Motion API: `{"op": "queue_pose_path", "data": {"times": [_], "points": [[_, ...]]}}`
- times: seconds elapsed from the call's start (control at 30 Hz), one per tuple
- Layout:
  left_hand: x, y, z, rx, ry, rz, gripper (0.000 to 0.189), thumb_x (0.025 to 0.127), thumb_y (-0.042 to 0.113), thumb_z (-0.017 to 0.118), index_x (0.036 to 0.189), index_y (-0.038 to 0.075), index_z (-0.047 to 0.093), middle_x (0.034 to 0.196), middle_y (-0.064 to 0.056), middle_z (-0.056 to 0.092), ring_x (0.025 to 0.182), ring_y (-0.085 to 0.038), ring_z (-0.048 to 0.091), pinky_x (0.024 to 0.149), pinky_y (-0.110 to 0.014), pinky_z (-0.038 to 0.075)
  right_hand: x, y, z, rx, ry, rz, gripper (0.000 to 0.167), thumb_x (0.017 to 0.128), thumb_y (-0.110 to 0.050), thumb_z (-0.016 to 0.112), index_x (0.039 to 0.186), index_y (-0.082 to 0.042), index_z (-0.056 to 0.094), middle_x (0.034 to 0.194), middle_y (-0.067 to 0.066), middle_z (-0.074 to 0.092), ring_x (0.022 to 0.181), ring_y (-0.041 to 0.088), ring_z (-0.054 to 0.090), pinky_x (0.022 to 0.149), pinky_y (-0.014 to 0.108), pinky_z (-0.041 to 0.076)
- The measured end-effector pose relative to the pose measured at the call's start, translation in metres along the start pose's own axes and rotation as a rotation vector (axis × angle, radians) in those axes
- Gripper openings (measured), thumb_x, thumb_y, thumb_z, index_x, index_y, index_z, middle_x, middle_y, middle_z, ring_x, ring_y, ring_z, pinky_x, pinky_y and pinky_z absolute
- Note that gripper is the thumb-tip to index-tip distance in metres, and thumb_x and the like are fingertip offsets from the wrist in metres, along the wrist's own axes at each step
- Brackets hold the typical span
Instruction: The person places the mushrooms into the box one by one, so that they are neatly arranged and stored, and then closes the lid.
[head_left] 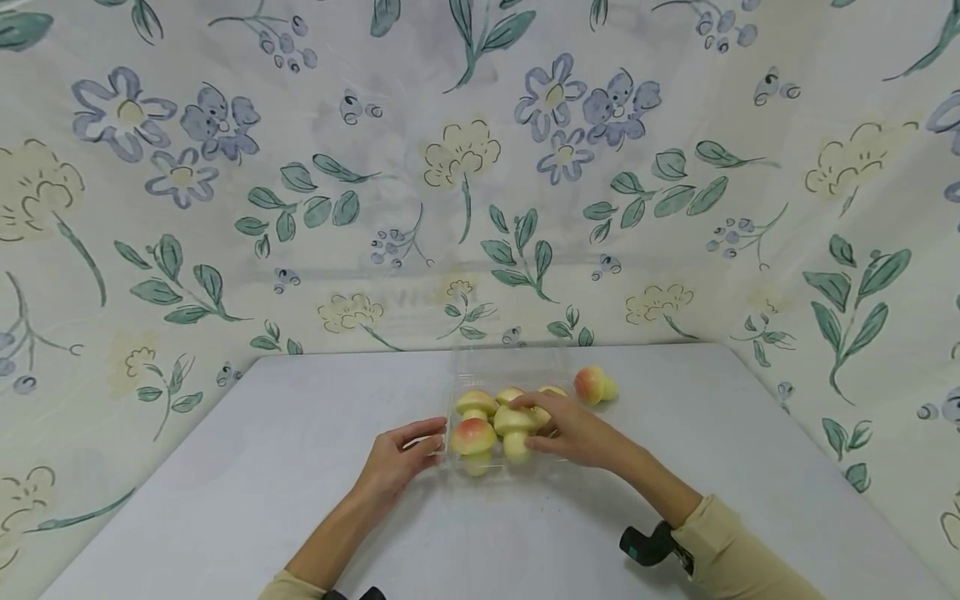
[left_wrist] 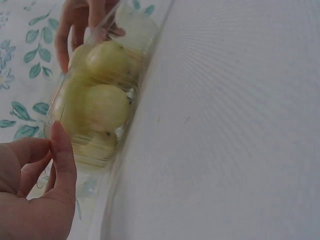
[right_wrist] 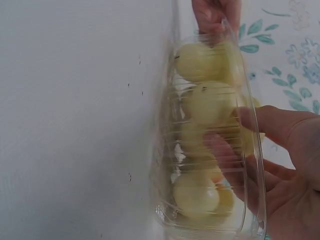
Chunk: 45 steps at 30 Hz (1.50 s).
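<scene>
A clear plastic box (head_left: 480, 377) stands on the table with its lid raised at the back. Inside sit several yellow-green, mushroom-shaped pieces (head_left: 474, 437), some blushed red on top. My left hand (head_left: 401, 458) pinches the box's left rim between thumb and finger, as the left wrist view shows. Reaching into the box, my right hand (head_left: 581, 433) holds the front middle mushroom-shaped piece (head_left: 516, 422) between thumb and fingers. In the right wrist view, its fingers (right_wrist: 227, 157) show through the clear wall. Another mushroom-shaped piece (head_left: 591, 386) lies outside, behind my right hand.
A white table (head_left: 262, 500) carries the box. Behind and beside it hangs a cloth (head_left: 300, 267) printed with flowers and leaves. Small dark specks dot the tabletop in front of the box.
</scene>
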<state>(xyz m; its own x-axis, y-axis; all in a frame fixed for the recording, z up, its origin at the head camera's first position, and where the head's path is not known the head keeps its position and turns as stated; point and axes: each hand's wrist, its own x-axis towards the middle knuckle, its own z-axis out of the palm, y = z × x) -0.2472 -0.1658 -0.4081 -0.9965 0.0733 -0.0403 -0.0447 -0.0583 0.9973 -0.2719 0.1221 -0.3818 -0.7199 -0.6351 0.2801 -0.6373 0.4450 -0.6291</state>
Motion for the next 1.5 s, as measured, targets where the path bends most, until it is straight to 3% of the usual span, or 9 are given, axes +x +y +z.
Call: {"op": "queue_pose_path", "data": {"times": [0.43, 0.57, 0.8, 1.0, 1.27, 1.5], "points": [[-0.001, 0.001, -0.001, -0.001, 0.006, 0.004, 0.042, 0.092, -0.003, 0.061, 0.132, -0.011, 0.054, 0.131, -0.018, 0.062, 0.089, -0.004, 0.064, 0.078, -0.020, 0.059, -0.001, 0.001, -0.004, -0.052, 0.004, -0.014, 0.045, 0.086, -0.006, 0.074, 0.127, -0.007, 0.057, 0.126, 0.011, 0.062, 0.094, 0.021, 0.067, 0.074, 0.015, 0.057], [-0.002, 0.002, -0.001, -0.003, 0.005, 0.002, 0.042, 0.092, -0.002, 0.061, 0.133, -0.011, 0.054, 0.132, -0.017, 0.061, 0.091, -0.004, 0.064, 0.080, -0.019, 0.059, -0.001, 0.001, -0.007, -0.065, -0.015, 0.033, 0.046, 0.087, -0.009, 0.073, 0.130, -0.010, 0.057, 0.129, 0.010, 0.061, 0.095, 0.018, 0.064, 0.075, 0.017, 0.056], [-0.001, 0.002, -0.001, -0.005, 0.007, 0.001, 0.042, 0.092, -0.002, 0.062, 0.132, -0.011, 0.054, 0.129, -0.015, 0.063, 0.090, -0.005, 0.064, 0.079, -0.020, 0.059, -0.003, 0.004, -0.014, -0.009, -0.056, 0.096, 0.045, 0.090, -0.004, 0.066, 0.133, -0.008, 0.054, 0.133, 0.018, 0.058, 0.074, 0.019, 0.068, 0.059, 0.020, 0.057], [0.000, 0.000, -0.001, -0.007, 0.009, -0.002, 0.042, 0.092, -0.003, 0.062, 0.132, -0.011, 0.054, 0.129, -0.016, 0.063, 0.089, -0.005, 0.064, 0.078, -0.020, 0.059, -0.005, 0.006, -0.021, 0.032, -0.076, 0.100, 0.047, 0.091, -0.007, 0.068, 0.135, -0.004, 0.052, 0.134, 0.022, 0.057, 0.081, 0.021, 0.069, 0.062, 0.025, 0.059], [0.000, 0.000, 0.000, -0.005, 0.010, 0.001, 0.042, 0.092, -0.002, 0.062, 0.132, -0.011, 0.055, 0.130, -0.017, 0.063, 0.089, -0.005, 0.064, 0.078, -0.020, 0.059, -0.008, 0.007, -0.039, -0.001, -0.019, 0.111, 0.043, 0.093, -0.006, 0.065, 0.134, -0.005, 0.053, 0.130, 0.023, 0.060, 0.085, 0.023, 0.070, 0.061, 0.025, 0.059], [0.000, 0.000, 0.000, 0.004, 0.013, 0.000, 0.041, 0.092, -0.002, 0.062, 0.132, -0.010, 0.055, 0.131, -0.018, 0.062, 0.087, -0.004, 0.064, 0.077, -0.019, 0.059, -0.013, 0.015, -0.060, -0.053, 0.043, 0.148, 0.037, 0.093, -0.009, 0.065, 0.130, -0.009, 0.057, 0.120, 0.019, 0.066, 0.084, 0.018, 0.068, 0.062, 0.026, 0.059]]}}
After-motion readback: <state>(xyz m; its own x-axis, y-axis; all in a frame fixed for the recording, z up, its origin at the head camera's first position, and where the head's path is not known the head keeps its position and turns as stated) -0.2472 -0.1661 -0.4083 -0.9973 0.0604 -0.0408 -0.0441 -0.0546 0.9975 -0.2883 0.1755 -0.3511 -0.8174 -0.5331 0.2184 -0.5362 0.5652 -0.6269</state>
